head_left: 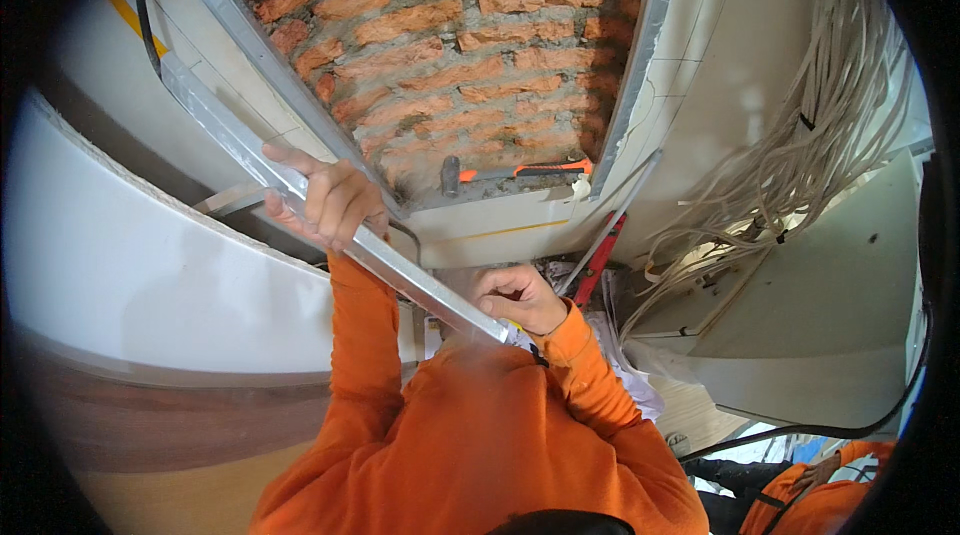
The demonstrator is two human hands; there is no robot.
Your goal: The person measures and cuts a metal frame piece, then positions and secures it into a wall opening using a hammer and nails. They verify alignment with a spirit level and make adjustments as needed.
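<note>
A long, shiny metal profile slants from the upper left down to my chest. My left hand is wrapped round it at about its middle, the thumb lying along its upper side. Close beside its lower end is my right hand, with curled fingers. Whatever the right fingers hold is hidden; a small yellow bit shows just under them. Ahead of me, a hammer with an orange and black handle lies on the bottom ledge of an opening that shows a brick wall.
Metal profiles edge the opening. A large bundle of pale cables hangs at the right. A red level leans beside a thin strip. A curved white panel stands at the left. Another person in orange is at the lower right.
</note>
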